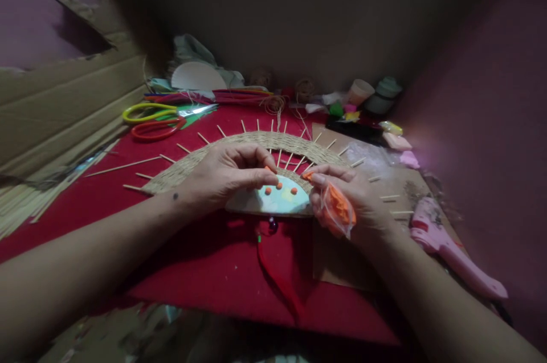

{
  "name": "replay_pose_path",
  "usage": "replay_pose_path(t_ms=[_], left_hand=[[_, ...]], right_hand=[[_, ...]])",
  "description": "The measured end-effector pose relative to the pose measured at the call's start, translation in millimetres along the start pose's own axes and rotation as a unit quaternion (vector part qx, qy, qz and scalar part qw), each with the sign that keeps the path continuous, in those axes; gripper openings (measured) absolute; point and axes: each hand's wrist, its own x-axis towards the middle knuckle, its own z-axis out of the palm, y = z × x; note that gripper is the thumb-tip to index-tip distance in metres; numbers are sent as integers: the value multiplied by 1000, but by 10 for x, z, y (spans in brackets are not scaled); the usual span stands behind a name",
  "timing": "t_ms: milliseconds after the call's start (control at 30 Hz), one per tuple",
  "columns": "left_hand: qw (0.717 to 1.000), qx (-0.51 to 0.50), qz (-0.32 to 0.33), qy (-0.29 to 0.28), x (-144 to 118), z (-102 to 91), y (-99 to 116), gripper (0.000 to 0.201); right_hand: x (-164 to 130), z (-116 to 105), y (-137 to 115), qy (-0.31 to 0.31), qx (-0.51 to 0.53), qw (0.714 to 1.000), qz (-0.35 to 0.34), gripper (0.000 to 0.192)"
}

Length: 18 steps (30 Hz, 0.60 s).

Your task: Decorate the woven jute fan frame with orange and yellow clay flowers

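Left hand: the left hand (222, 178) rests on the half-round woven straw fan with wooden stick spokes (256, 143), thumb and forefinger pinched together on a small orange pom-pom bead (270, 170) just above the fan's pale centre.
Right hand: the right hand (346, 198) has its fingers curled shut around a small clear plastic bag (337, 209), with the thumb tip pressing another orange bead at the bag's mouth.
Bag contents: a packed mass of orange beads, count not clear.
Pale half-disc centre (280, 200): three orange beads (280, 187) sit on it, just below the left fingertips, between the two hands.
Beyond the fingers: yellow-and-red handled scissors (158, 118) lie well beyond the left fingers; a pale paper cup (359, 91) stands far behind the right fingers, contents hidden.
Right of the right hand: a pink glue gun (448, 249) lies on the red felt sheet (205, 272).
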Motion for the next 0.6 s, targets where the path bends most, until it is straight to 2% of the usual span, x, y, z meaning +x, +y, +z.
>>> replay_pose_path(t_ms=[167, 267, 433, 600], left_hand=[[993, 89, 74, 31, 16, -41, -28, 15], [985, 137, 101, 2, 11, -43, -26, 11], [979, 146, 131, -58, 10, 0, -21, 13], [961, 223, 166, 2, -9, -5, -36, 11]], right_hand=[[-2, -1, -9, 1, 3, 1000, -2, 10], [1, 7, -13, 1, 8, 1000, -2, 11], [3, 9, -14, 4, 7, 1000, -6, 11], [14, -3, -8, 7, 3, 1000, -6, 12]])
